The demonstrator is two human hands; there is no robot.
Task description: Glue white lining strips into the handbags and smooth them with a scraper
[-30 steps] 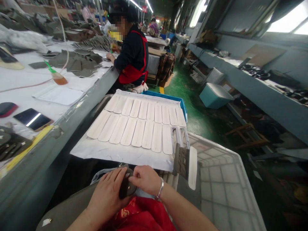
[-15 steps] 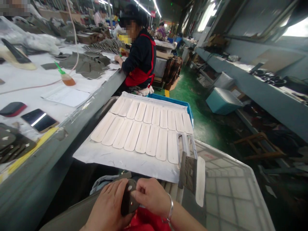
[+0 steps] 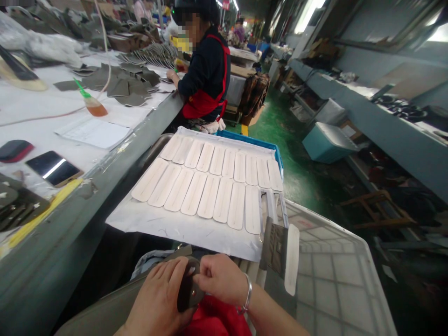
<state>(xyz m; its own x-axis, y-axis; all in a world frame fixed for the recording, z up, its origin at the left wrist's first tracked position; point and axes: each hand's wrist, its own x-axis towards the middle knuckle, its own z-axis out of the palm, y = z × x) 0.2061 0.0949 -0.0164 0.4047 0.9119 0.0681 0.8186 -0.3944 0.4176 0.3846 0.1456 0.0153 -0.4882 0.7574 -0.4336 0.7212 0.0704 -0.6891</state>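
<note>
My left hand (image 3: 159, 298) and my right hand (image 3: 221, 278) meet at the bottom of the head view, both closed around a small dark leather piece (image 3: 187, 291) held over my lap. The right fingers pinch its upper edge; the left palm cups it from the left. Just beyond the hands lies a white sheet (image 3: 182, 226) carrying two rows of several pale oblong strips (image 3: 210, 186). A grey piece with a white strip stuck on it (image 3: 280, 252) leans at the sheet's right corner.
A long worktable (image 3: 52, 121) on the left holds a phone (image 3: 54, 168), a glue bottle (image 3: 91, 103) and grey cut pieces (image 3: 122, 86). A co-worker in a red apron (image 3: 206, 70) sits farther along. A white crate lid (image 3: 332, 280) is at right, a blue bin (image 3: 327, 142) across the green aisle.
The view has shifted slightly. My hands stay together on the dark piece, and the right fingers have moved a little along its top edge.
</note>
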